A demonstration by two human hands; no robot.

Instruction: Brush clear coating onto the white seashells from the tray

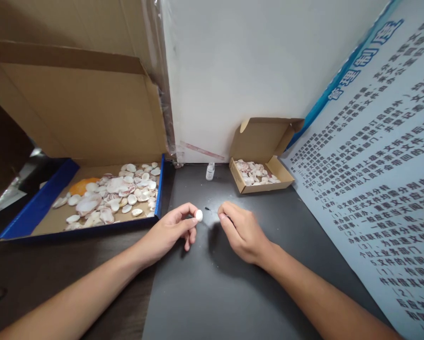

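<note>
My left hand (173, 229) is closed in a pinch on a small white shell (199, 215), holding it by the edge between thumb and forefinger above the dark table. Opposite it, my right hand (242, 231) has its fingers curled round a small brush (207, 208). Its dark tip points left toward the shell, with a gap between them. The handle is mostly hidden inside my right fist. Behind both hands, a small bottle (210, 172) with a pale label stands upright.
On the left, an open blue-edged cardboard box (158, 189) holds many shells and an orange one (83, 186). A smaller open carton (268, 187) with shells stands at the back right. A white panel (233, 71) rises behind, and a printed board (382, 141) leans along the right.
</note>
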